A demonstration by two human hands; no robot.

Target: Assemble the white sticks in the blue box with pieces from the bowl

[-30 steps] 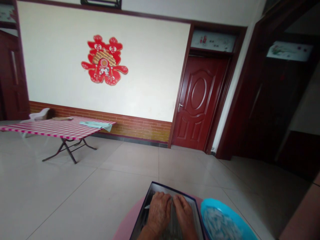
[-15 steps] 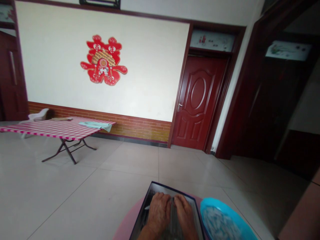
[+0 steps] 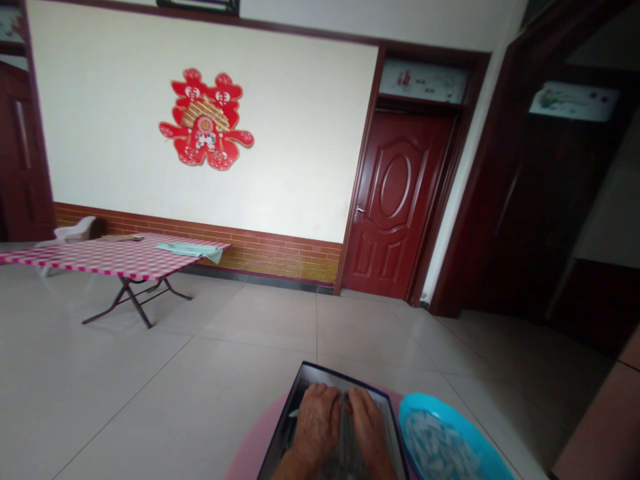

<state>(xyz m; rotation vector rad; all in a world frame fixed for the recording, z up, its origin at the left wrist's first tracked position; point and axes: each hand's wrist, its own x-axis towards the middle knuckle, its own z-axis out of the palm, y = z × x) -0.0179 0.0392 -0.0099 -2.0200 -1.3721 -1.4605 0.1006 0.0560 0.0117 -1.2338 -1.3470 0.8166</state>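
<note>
My left hand (image 3: 315,425) and my right hand (image 3: 369,427) are side by side inside a shallow, dark-rimmed box (image 3: 345,379). Their fingers curl inward and nearly meet at the far part of the box. Between them runs a band of thin greyish material, too blurred to name, and what the fingertips pinch is hidden. A small whitish piece (image 3: 293,414) pokes out left of my left hand, over darker contents. Just right of the box, a bright blue basin (image 3: 407,404) holds many whitish, translucent-looking pieces (image 3: 435,443).
The box rests on a round pink surface (image 3: 260,433). Beyond lies a tiled floor (image 3: 225,373). A folding table with a pink checkered top (image 3: 115,257) stands at the left, a pale green cloth (image 3: 190,250) on its corner. A red door (image 3: 395,200) is in the far wall.
The view has shifted very slightly. Both hands keep almost the same place and pose in the box; nothing is visibly picked up or let go.
</note>
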